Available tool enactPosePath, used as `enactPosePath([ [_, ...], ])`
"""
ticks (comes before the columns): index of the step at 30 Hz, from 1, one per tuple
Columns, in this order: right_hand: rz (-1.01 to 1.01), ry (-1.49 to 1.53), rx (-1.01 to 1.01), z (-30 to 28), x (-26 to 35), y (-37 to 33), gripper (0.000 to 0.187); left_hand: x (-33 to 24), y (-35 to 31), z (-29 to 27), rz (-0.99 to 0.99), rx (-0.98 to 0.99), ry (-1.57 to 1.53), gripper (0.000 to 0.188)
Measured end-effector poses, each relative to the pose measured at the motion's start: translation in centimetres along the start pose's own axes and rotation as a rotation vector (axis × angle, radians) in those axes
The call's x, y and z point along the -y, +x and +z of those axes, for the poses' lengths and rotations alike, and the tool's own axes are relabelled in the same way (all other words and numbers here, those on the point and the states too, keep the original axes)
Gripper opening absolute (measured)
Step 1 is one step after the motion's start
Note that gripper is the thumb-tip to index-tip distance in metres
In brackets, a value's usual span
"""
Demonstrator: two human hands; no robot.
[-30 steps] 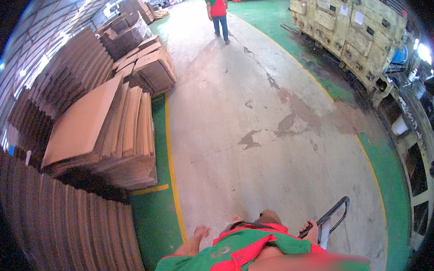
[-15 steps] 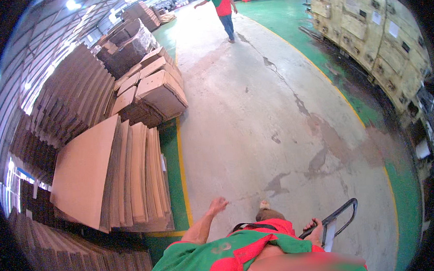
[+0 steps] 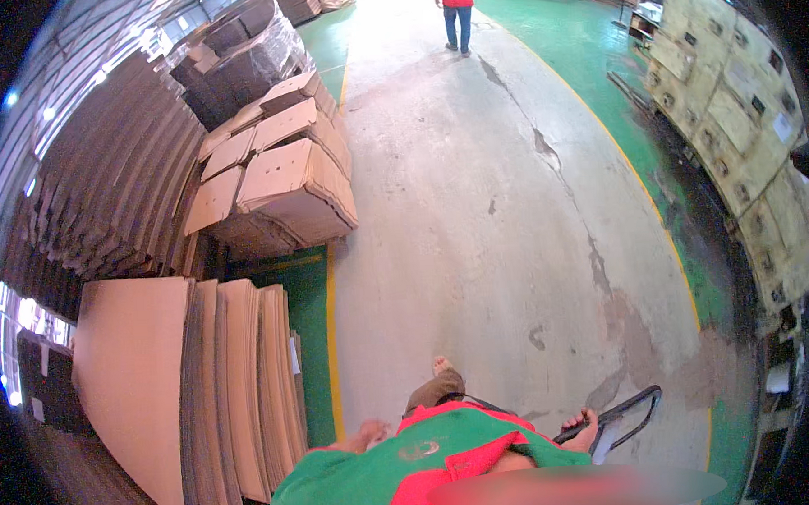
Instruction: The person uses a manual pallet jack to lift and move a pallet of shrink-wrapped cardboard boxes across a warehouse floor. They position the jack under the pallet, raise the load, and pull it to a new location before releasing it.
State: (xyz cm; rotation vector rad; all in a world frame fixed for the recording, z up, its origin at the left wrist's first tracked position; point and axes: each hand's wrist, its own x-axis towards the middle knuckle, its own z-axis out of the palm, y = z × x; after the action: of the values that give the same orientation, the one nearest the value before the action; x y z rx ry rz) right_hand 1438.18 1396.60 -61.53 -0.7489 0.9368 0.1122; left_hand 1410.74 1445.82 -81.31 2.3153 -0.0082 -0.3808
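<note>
Over on the far left, a tall dark stack (image 3: 112,175) of cardboard leans in ridges. In front of it are big tan sheets (image 3: 239,395), set on edge side by side, the nearest one showing its broad face. Behind rises a pile (image 3: 234,61) partly under clear film, and just this side of it sit bundles (image 3: 279,177) of flat cardboard, near a yellow line (image 3: 334,364) painted on the floor.

Right of that line, low down, is the left hand (image 3: 369,432), beside the green and red shirt (image 3: 386,452) and well apart from the sheets. It is blurred, and I cannot tell how wide its fingers are. A bare-toed foot (image 3: 441,365) shows ahead of the shirt on the pale floor (image 3: 439,206). Far up the aisle is another person (image 3: 457,15) in red and blue, cut off at the top.

The right hand (image 3: 580,430) has its fingers curled about the near part of a black looped handle (image 3: 651,413), which slants out at the wearer's right. Beyond a second yellow line (image 3: 660,214) stand yellowish panels (image 3: 733,121) with dark openings.
</note>
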Motion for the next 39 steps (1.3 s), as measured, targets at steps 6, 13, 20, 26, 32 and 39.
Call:
enactPosePath([
  [6, 0.012, -0.031, 0.002, 17.4, -2.3, 5.1, 0.013, 2.9, 31.1, -22.2, -0.584, -0.024, -0.170, 0.048],
  [13, 0.040, -0.001, 0.021, 41.1, -4.9, 15.6, 0.015, 3.0, 60.2, -41.8, -0.312, -0.362, -0.386, 0.046],
  [20, 0.071, -0.008, -0.002, 64.4, -3.6, 26.1, 0.016, 12.8, 66.5, -49.9, -0.691, -0.212, -0.478, 0.040],
  [26, 0.073, -0.001, 0.012, 82.1, -3.0, 35.6, 0.015, 21.6, 66.1, -52.8, -0.780, -0.001, -0.428, 0.039],
  [32, -0.018, -0.047, -0.006, 100.8, -5.5, 43.1, 0.015, 31.1, 75.3, -64.9, -0.348, 0.117, -0.293, 0.027],
  [39, -0.090, -0.055, -0.054, 124.0, -9.0, 49.1, 0.020, 36.3, 111.4, -92.2, -0.660, -0.118, -0.224, 0.042],
])
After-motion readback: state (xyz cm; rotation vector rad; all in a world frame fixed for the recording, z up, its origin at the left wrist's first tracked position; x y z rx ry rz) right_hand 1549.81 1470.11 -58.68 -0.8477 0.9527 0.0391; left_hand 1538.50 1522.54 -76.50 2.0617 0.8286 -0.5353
